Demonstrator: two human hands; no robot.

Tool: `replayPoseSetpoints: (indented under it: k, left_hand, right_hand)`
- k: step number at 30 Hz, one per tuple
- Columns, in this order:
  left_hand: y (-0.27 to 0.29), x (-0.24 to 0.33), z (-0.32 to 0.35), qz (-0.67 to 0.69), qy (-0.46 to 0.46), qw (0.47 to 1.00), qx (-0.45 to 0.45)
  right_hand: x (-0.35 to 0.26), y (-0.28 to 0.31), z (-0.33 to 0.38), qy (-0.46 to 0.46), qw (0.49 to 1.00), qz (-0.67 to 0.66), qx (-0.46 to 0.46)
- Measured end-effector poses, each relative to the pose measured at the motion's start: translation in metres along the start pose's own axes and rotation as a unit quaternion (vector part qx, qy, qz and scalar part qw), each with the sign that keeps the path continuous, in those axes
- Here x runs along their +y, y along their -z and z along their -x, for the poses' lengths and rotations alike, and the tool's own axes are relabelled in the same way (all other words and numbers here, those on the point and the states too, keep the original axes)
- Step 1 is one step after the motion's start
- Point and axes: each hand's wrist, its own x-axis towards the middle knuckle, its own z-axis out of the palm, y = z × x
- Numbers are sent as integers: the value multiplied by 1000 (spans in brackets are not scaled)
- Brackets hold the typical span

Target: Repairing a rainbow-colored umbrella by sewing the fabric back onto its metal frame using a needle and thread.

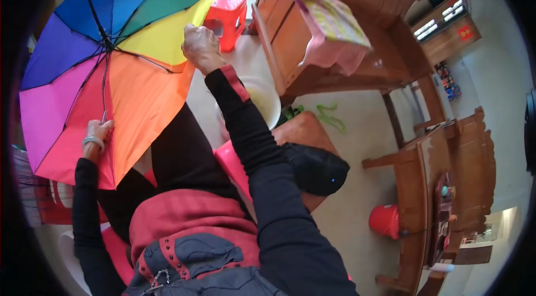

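An open rainbow umbrella (148, 103) fills the upper left, its inner side, dark ribs and black shaft facing me. My left hand (98, 135) is closed at the near red panel, its fingers around a rib close to the silver-coloured piece on it. A pale bangle circles that wrist. Farther up and to the right, my right hand (202, 47) is closed in a fist on the umbrella's rim, where the yellow and orange panels meet. What lies inside that fist is hidden.
A white basin (273, 107) stands below my right forearm. Beside it, a black object (317, 169) rests on a brown seat (312, 128). A red plastic stool (229, 14), a cloth-draped wooden bench (312, 67), a red bucket (384, 221) and a wooden table (410, 184) stand around.
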Motion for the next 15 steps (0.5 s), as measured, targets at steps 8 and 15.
replayPoseSetpoints:
  k: [8, 15]
  left_hand:
    - [-22, 13, 3, -183, -33, 977, 106]
    - [-29, 9, 5, -281, -52, 945, 160]
  right_hand:
    - [-30, -21, 9, 19, 998, -64, 21]
    - [-31, -23, 24, 2, 996, -87, -7]
